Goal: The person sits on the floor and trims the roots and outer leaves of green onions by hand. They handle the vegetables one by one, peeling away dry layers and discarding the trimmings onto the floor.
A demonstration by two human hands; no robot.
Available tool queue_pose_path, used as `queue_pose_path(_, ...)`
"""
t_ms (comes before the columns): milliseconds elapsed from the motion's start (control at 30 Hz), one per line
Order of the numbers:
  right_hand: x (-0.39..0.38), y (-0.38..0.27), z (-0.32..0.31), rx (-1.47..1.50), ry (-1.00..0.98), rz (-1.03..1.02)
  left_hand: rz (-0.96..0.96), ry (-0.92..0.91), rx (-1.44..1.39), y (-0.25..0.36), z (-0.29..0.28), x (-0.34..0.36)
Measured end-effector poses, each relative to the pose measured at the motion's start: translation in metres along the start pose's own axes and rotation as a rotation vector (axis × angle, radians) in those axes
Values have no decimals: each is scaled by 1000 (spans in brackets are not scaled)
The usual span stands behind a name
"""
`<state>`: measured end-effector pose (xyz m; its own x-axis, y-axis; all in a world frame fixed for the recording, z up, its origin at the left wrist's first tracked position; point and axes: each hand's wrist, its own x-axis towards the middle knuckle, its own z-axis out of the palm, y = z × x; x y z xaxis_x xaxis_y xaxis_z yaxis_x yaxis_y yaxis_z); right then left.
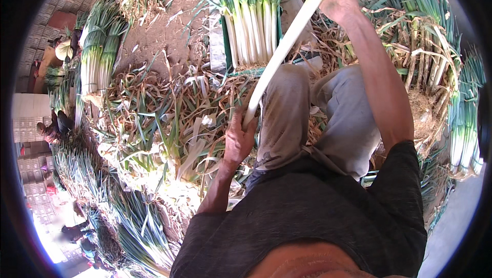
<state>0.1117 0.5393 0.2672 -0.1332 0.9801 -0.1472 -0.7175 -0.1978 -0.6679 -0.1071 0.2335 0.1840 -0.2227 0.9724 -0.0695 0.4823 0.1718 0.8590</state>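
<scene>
A long green onion (287,44) slants across the front of my knees, its white stalk running from low left to its green part at the upper right. My right hand (339,0) is closed round the green part, at the top edge of the picture. At the lower end, my left hand (240,137) grips the pale tip of the stalk; its fingers partly hide that end. Just beyond the stalk, a row of trimmed green onions (251,26) lies with white ends toward me in a green crate (279,21).
Stripped leaves and peelings (169,98) cover the ground to my left. Untrimmed green onions with dry leaves (423,52) lie at the right, near tied bunches (467,119). More tied bunches (97,57) stand far left. Stacked crates (36,129) and other people are along the left rim.
</scene>
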Motion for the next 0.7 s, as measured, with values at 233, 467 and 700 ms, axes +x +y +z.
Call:
queue_pose_path(233,3,11,1,5,-82,52,241,154,115,-38,8,7)
queue_pose_path(467,11,34,-7,-199,-150,-31,288,76,270,-61,24,24)
queue_pose_path(700,-68,26,56,-663,-676,-528,174,-39,352,-60,33,41)
